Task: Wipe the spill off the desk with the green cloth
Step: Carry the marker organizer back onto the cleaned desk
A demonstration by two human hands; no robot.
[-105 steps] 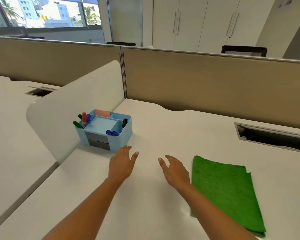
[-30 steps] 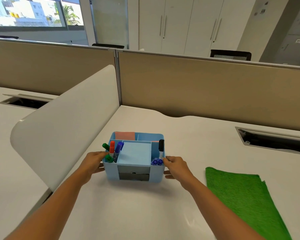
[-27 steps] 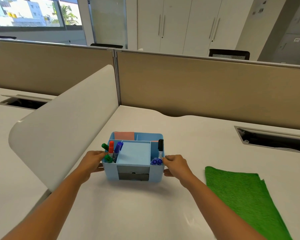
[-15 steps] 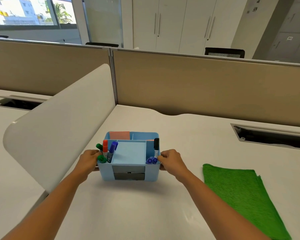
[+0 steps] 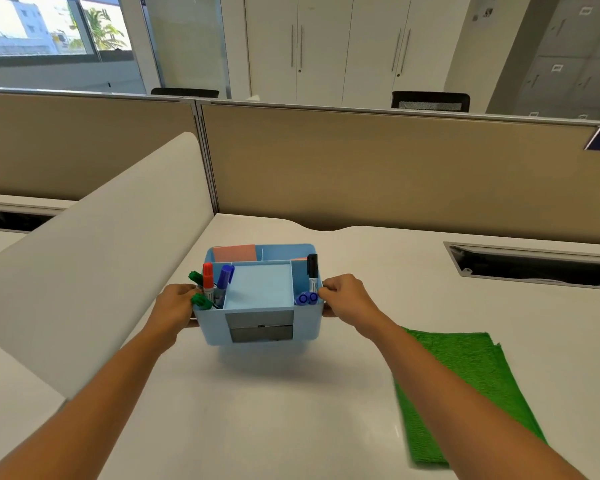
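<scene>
A light blue desk organizer (image 5: 257, 323) with markers and sticky notes hangs just above the white desk (image 5: 257, 410), a shadow beneath it. My left hand (image 5: 175, 306) grips its left side and my right hand (image 5: 347, 296) grips its right side. The green cloth (image 5: 471, 382) lies flat on the desk to the right, partly hidden by my right forearm. I cannot make out any spill on the desk surface.
A white curved divider (image 5: 94, 258) stands close on the left. Beige partition panels (image 5: 395, 174) close off the back. A cable slot (image 5: 534, 265) is cut into the desk at the back right. Another desk lies beyond the divider.
Both hands reached the organizer and took hold of its sides. In the last half second it has come up off the desk, with a shadow showing beneath it.
</scene>
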